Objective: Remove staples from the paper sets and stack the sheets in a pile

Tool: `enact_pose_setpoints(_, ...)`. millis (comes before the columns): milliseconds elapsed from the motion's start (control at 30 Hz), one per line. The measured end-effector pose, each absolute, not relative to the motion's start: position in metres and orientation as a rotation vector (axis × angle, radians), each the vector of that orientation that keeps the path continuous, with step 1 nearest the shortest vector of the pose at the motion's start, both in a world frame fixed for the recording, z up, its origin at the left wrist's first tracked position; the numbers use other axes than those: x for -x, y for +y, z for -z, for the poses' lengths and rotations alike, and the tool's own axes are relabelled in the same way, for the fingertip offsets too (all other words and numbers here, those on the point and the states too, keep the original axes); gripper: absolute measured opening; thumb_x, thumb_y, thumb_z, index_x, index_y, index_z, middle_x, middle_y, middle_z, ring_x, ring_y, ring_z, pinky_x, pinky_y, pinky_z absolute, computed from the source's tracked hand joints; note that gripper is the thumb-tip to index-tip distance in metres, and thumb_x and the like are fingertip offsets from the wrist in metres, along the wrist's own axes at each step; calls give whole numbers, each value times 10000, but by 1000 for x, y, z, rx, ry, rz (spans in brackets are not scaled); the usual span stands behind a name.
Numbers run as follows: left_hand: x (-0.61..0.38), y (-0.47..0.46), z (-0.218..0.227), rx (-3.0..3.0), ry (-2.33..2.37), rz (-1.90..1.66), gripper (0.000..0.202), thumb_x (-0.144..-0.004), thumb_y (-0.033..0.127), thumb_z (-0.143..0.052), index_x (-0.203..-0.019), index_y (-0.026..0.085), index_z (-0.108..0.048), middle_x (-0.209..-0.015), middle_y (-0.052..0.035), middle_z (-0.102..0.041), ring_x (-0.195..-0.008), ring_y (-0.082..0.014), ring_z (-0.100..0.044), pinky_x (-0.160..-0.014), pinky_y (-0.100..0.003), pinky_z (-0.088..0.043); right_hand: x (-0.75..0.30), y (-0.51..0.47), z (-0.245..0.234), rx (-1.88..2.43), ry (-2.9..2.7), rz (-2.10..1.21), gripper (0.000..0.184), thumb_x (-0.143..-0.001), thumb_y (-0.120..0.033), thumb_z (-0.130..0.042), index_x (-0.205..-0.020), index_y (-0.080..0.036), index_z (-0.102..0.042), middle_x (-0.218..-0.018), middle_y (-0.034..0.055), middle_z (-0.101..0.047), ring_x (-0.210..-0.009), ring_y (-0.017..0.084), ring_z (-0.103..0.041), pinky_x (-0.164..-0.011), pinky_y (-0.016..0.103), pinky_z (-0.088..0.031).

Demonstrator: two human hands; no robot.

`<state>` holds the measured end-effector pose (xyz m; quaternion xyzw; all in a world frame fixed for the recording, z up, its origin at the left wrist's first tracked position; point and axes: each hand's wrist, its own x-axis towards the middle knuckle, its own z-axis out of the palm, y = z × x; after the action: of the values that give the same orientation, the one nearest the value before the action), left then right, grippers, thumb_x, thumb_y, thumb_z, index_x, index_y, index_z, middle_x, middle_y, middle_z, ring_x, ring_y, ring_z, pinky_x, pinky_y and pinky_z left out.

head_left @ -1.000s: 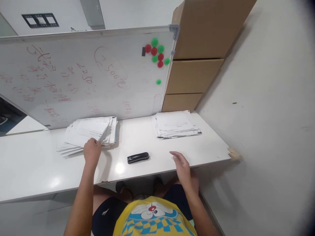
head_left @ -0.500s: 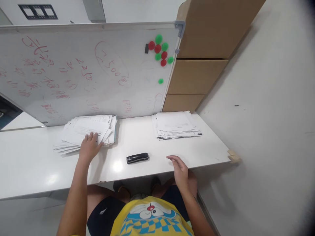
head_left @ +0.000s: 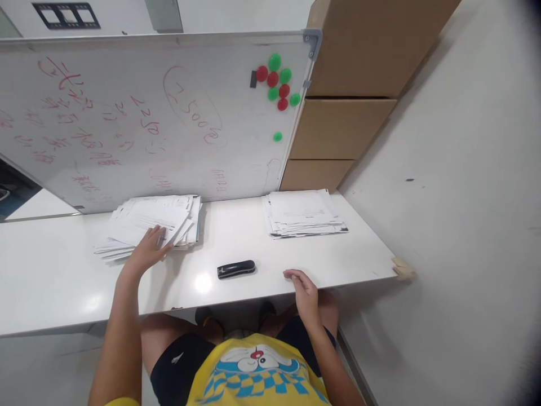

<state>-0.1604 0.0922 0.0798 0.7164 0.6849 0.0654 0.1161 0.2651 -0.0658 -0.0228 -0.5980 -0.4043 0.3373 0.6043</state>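
Observation:
My left hand (head_left: 146, 248) lies flat with fingers stretched out on the near edge of a loose, fanned pile of printed papers (head_left: 147, 223) at the left of the white desk (head_left: 63, 276). My right hand (head_left: 302, 287) hovers at the desk's front edge, fingers loosely open, holding nothing. A black stapler (head_left: 235, 269) lies on the desk between the two hands. A second, neater stack of papers (head_left: 302, 213) sits at the right back of the desk, beyond my right hand.
A whiteboard (head_left: 147, 118) with red writing and red and green magnets (head_left: 276, 84) leans along the back of the desk. Brown cardboard boxes (head_left: 346, 84) are stacked at the back right. A white wall (head_left: 456, 197) borders the right side.
My left hand has opened from a curled grip and spread flat onto the fanned pile. My right hand has drifted slightly back toward the desk edge.

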Motion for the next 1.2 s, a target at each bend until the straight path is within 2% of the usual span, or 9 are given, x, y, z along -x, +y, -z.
enact_pose_setpoints(200, 165, 88, -79, -2134, 1907, -213, 783, -832, 538, -485, -1479, 148, -279, -1583, -101, -129, -1458, -325, -85, -1147, -483, -238, -264, -66, 25, 1389, -988, -782, 219, -832, -325, -507, -823, -205, -691, -878, 59, -706, -865, 223, -627, -815, 360, -493)
enact_pose_setpoints(367, 168, 87, -74, -2147, 1888, -291, 696, -860, 483, -468, -1467, 180, -316, -1572, -95, -188, -1451, -321, -131, -1143, -482, -243, -265, -65, 20, 1417, -979, -771, 207, -814, -315, -511, -811, -208, -688, -864, 57, -711, -847, 221, -632, -805, 351, -499)
enact_pose_setpoints(500, 164, 88, -70, -2176, 1966, -251, 713, -854, 464, -483, -1466, 141, -310, -1570, -119, -183, -1454, -326, -109, -1146, -478, -244, -266, -65, 18, 1430, -978, -765, 209, -809, -328, -513, -805, -207, -683, -859, 59, -712, -836, 224, -640, -803, 357, -502)
enact_pose_setpoints(633, 157, 86, -67, -2177, 2022, -240, 642, -865, 388, -451, -1451, 149, -343, -1546, -114, -261, -1444, -329, -155, -1125, -482, -291, -266, -63, 21, 1438, -1006, -751, 216, -808, -332, -509, -794, -203, -681, -844, 61, -708, -827, 224, -641, -793, 359, -502)
enact_pose_setpoints(833, 138, 81, -67, -2232, 2108, -246, 557, -886, 384, -400, -1375, 120, -446, -1484, -140, -372, -1415, -347, -234, -1083, -466, -341, -264, -61, 23, 1453, -998, -733, 217, -806, -330, -509, -792, -198, -681, -837, 64, -711, -816, 222, -646, -788, 359, -507)
enact_pose_setpoints(900, 134, 79, -71, -2254, 2131, -306, 452, -898, 322, -358, -1276, 148, -535, -1390, -126, -490, -1347, -319, -371, -1026, -425, -395, -264, -61, 24, 1451, -992, -734, 214, -804, -330, -511, -792, -200, -680, -835, 64, -712, -813, 222, -647, -785, 359, -512)
enact_pose_setpoints(1000, 127, 75, -77, -2217, 2254, -394, 380, -918, 294, -300, -1101, 168, -609, -1093, -119, -653, -1064, -282, -597, -847, -363, -462, -265, -61, 25, 1446, -982, -736, 212, -799, -336, -517, -785, -201, -680, -832, 66, -712, -812, 225, -648, -783, 365, -519)
enact_pose_setpoints(1100, 111, 60, -81, -2155, 2378, -593, 385, -947, 331, -269, -1024, 168, -610, -896, -101, -678, -849, -255, -641, -707, -330, -452, -261, -64, 18, 1442, -945, -741, 214, -802, -362, -533, -782, -206, -678, -823, 67, -710, -807, 231, -650, -787, 379, -526)
enact_pose_setpoints(1200, 72, 28, -81, -2371, 2160, -926, 338, -961, 301, -302, -1028, 178, -609, -962, -93, -699, -859, -224, -655, -715, -315, -467, -242, -72, -2, 1364, -923, -929, 241, -806, -423, -582, -845, -210, -686, -849, 78, -720, -808, 237, -661, -771, 385, -541)
